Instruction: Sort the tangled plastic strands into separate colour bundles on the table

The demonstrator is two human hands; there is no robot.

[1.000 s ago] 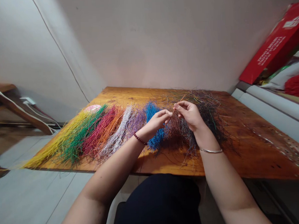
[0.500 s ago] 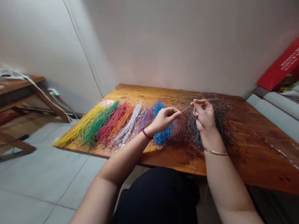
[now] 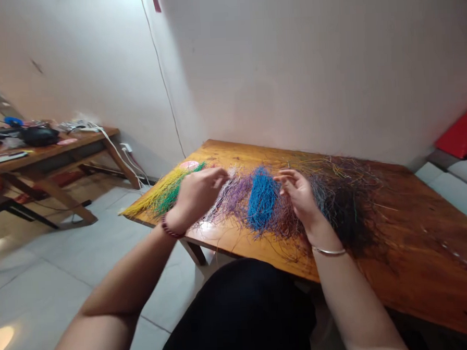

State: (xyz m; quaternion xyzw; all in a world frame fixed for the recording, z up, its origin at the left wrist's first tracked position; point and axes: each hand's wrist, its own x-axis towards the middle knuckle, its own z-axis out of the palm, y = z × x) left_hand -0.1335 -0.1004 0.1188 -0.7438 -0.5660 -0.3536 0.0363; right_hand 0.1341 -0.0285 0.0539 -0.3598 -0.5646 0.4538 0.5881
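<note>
Piles of thin strands lie sorted by colour across the wooden table (image 3: 410, 270): yellow (image 3: 148, 192), green (image 3: 172, 195), white (image 3: 231, 183), purple (image 3: 238, 195), blue (image 3: 261, 202), brown (image 3: 288, 216) and grey to dark (image 3: 344, 205). Above the red and orange area, which it mostly covers, my left hand (image 3: 197, 195) has its fingers closed; anything in them is too small to make out. My right hand (image 3: 297, 190) hovers over the brown pile beside the blue one, thumb and fingertips together, with its contents unclear.
A pink dish (image 3: 189, 166) sits behind the green strands. Loose mixed strands (image 3: 335, 167) spread along the table's back right. On the left stands another wooden table (image 3: 56, 153) with cables and a black object. White boxes (image 3: 461, 189) and a red box (image 3: 462, 134) are at the right.
My left hand has moved left from the blue pile to the red and orange area. My right hand has shifted slightly left. The orange strand stretched between them no longer shows. The view has turned left.
</note>
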